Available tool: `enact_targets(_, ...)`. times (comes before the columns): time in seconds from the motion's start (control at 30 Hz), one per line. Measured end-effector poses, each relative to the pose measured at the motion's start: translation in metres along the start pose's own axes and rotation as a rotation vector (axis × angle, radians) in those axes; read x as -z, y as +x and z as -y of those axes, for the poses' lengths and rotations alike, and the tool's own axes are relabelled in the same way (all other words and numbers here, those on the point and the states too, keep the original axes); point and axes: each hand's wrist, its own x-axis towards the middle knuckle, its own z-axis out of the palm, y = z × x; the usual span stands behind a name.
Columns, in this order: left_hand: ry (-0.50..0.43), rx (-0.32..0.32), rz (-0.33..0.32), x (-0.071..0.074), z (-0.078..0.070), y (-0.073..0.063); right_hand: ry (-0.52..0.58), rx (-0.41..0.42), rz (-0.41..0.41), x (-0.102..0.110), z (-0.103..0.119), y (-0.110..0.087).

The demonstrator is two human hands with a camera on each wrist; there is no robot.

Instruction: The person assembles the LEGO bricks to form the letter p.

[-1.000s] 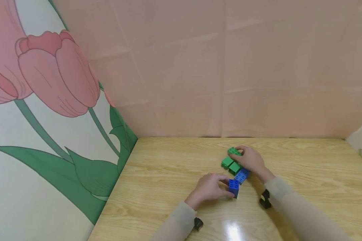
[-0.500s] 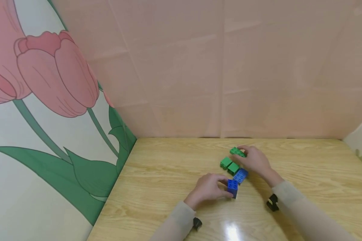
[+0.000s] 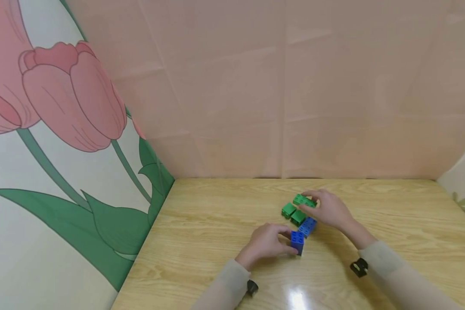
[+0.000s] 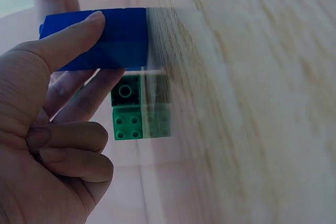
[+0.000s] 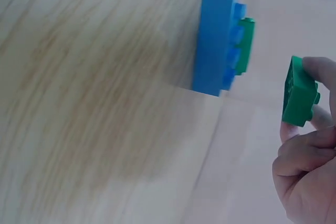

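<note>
Between thumb and fingers, my left hand pinches an upright blue toy block that stands at the table's surface. A seam across it in the left wrist view suggests two stacked bricks. My right hand grips a long green toy brick by its ends. The right wrist view shows this green brick off the table, its hollow underside partly visible. Two small green bricks lie side by side below it: a left one and a right one. A blue studded brick lies beside them.
The wooden table ends at a pink cloth backdrop. A tulip-printed panel stands along the left side. A pale panel edges the right.
My right hand has shifted a little to the right and then slightly towards me with the green brick. My left hand stays in place on the blue block.
</note>
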Motion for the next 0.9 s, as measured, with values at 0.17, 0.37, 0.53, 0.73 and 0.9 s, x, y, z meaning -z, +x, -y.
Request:
enact_targets(0.17,-0.002,-0.007,-0.001,0.0,0.002,-0.001,0.003,0.046,0.002,0.007,0.011,-0.007)
enact_targets(0.37,-0.009,-0.01,0.009,0.0,0.002,-0.002,-0.011,0.103,-0.017,0.013,0.02,-0.016)
enact_targets(0.53,-0.005,-0.011,0.008,-0.001,0.002,-0.001,0.005,0.118,0.005,0.017,0.027,-0.023)
enact_targets(0.73,-0.01,-0.003,0.006,0.0,0.001,-0.002,0.035,0.118,0.041,0.02,0.033,-0.033)
enact_targets(0.9,-0.019,-0.003,0.009,0.0,0.001,-0.002,0.051,0.138,0.047,0.021,0.035,-0.042)
